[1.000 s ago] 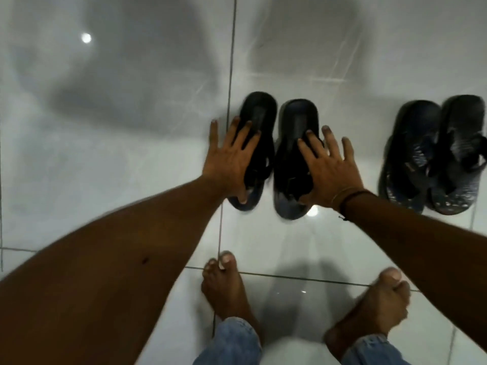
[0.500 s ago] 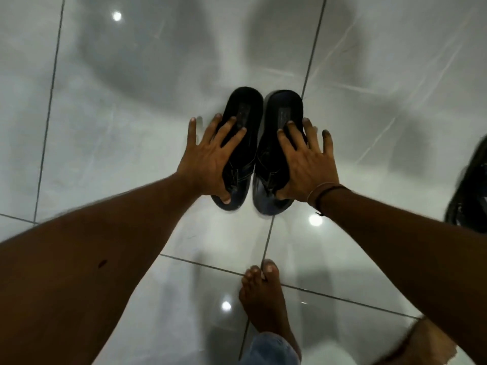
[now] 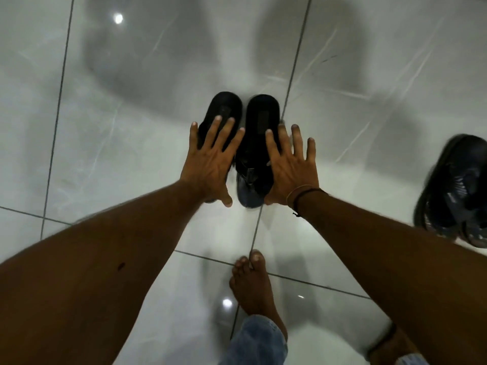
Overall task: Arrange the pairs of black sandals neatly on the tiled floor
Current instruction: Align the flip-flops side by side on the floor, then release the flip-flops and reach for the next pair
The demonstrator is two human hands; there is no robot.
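Observation:
A pair of black sandals stands side by side on the glossy white tiled floor (image 3: 118,127), toes pointing away from me. My left hand (image 3: 210,167) is spread flat over the left sandal (image 3: 225,109) and hides its heel. Along the right edge of the right sandal (image 3: 261,119) lies my right hand (image 3: 292,167), fingers splayed. Neither hand grips anything. A second dark pair of sandals (image 3: 453,191) sits at the right edge of the view, blurred and partly cut off.
My bare left foot (image 3: 253,285) stands on a grout line just behind the pair. My right foot (image 3: 390,343) is at the bottom right, mostly hidden by my forearm. Bare tiles stretch to the left and ahead.
The centre pair has slid left across the grout line, away from the second pair. My fingers are now spread wider and rest more loosely on the sandals.

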